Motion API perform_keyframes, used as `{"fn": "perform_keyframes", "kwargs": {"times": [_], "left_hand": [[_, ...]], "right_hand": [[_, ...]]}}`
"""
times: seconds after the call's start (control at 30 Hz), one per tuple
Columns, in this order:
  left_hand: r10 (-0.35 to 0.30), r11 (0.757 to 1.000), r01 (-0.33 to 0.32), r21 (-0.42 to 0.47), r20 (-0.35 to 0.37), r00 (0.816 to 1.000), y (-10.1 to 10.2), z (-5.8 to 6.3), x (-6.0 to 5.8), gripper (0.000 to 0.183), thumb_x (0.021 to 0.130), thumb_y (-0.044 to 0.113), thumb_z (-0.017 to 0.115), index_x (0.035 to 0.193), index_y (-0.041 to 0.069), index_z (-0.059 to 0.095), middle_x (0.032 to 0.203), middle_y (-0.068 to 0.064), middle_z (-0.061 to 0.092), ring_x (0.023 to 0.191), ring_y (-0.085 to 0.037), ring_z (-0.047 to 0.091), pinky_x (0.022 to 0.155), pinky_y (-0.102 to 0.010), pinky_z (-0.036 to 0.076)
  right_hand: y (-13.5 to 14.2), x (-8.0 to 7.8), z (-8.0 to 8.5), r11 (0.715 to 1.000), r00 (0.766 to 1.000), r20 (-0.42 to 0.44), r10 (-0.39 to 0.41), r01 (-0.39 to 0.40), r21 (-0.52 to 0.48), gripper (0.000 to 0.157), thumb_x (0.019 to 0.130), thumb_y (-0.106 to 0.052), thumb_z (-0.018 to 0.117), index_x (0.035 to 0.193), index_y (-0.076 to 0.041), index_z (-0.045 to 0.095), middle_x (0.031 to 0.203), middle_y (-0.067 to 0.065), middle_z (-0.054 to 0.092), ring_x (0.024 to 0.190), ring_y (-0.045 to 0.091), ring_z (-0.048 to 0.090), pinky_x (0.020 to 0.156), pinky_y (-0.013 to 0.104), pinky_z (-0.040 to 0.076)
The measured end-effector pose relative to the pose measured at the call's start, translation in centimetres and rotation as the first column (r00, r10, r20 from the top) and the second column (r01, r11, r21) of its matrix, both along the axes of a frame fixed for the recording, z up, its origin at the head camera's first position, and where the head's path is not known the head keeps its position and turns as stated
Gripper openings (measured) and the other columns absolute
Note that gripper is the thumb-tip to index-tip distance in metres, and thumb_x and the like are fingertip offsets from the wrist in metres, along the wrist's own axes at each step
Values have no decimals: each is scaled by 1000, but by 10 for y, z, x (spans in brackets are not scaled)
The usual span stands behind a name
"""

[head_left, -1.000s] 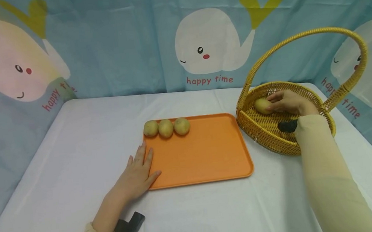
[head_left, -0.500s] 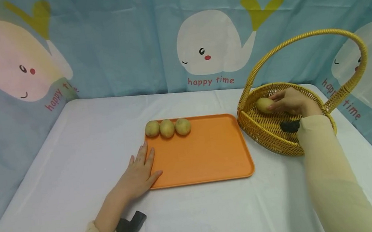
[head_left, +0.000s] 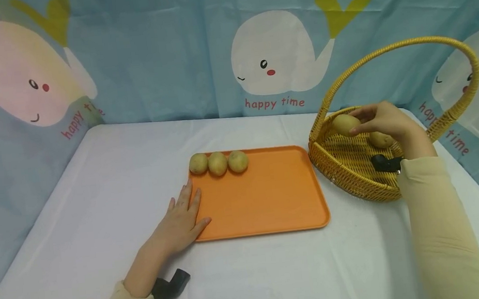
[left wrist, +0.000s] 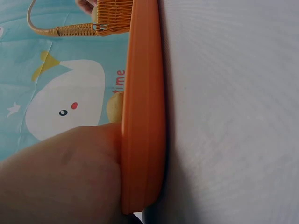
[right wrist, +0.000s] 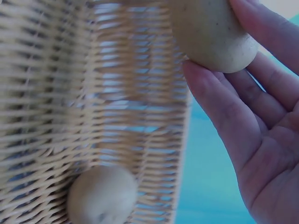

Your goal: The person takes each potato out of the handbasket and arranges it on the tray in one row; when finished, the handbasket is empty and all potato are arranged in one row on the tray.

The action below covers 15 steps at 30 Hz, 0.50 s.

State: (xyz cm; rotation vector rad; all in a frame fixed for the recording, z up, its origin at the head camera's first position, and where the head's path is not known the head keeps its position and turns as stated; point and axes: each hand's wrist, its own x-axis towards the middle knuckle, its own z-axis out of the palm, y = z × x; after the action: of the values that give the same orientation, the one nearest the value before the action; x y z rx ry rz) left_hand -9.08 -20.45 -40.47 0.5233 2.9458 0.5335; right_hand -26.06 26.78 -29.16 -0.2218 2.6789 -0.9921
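In the head view, pinching a potato point(head_left: 344, 125) between thumb and fingertips of the right hand point(head_left: 385, 120), against the basket's point(head_left: 348, 184) far left part; resting the left hand point(head_left: 176, 228), fingers spread and holding nothing, on the orange tray point(head_left: 262, 196) left of the basket. In the left wrist view, touching the tray, fingertips hidden. In the right wrist view, gripping the potato clear of the palm, showing another potato point(right wrist: 103, 195) inside the basket.

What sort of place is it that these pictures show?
It seems to be an indoor tabletop set-up, perhaps arranged for recording: a white-covered table, a blue whale-print curtain hanging behind it, and an orange tray holding three potatoes.
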Motion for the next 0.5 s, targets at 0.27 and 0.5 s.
{"fn": "perform_keyframes", "kwargs": {"times": [0.27, 0.5], "left_hand": [[4, 1000, -4, -10, 10, 1000, 0, 0, -1, 72, 96, 34, 52, 145, -10, 22, 153, -29, 2, 141, -41, 7, 107, -62, 14], [3, 1000, -3, -5, 2, 1000, 0, -1, -1, 72, 96, 34, 52, 145, -10, 22, 153, -29, 2, 140, -41, 8, 107, -62, 13]], "right_hand": [[-12, 19, 12, 1000, 995, -104, 8, -8, 2, 68, 80, -38, 75, 135, -5, 51, 134, 18, 51, 121, 26, 44, 99, 49, 34], [-25, 39, 16, 997, 967, -253, 13, -31, -68, 54, 79, -27, 78, 126, -7, 61, 117, -1, 64, 102, 1, 54, 82, 14, 40]]}}
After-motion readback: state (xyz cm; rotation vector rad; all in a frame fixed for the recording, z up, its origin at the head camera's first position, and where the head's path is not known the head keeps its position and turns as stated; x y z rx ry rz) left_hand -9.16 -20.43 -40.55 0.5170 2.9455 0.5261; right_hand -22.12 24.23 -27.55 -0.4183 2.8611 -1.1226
